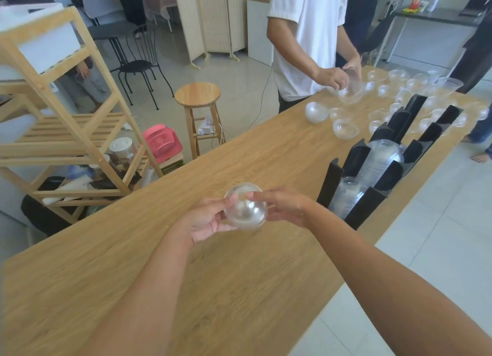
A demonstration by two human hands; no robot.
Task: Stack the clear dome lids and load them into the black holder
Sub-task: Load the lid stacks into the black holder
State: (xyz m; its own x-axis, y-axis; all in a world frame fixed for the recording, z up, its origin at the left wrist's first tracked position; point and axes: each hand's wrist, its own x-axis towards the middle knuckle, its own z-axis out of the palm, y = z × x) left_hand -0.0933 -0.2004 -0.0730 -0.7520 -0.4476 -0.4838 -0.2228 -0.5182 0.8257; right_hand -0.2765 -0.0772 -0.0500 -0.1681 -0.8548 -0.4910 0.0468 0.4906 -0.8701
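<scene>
Holding a small nest of clear dome lids (pixel 246 209) just above the table (pixel 186 275), I have my left grip (pixel 210 219) curled under and round its near side, thumb up on the dome, while my right grip (pixel 285 206) cups the far side with a fingertip laid over the top. Both grasp the lids, I think so that the domes seat squarely into one another and do not slide apart. How many are nested I cannot tell through the clear plastic. The black holder (pixel 359 174) stands to my right along the table's edge, two of its near channels already filled with rows of lids (pixel 380 161). Loose lids (pixel 386 99) lie scattered at the far end, where another person (pixel 311 36) is gathering some.
</scene>
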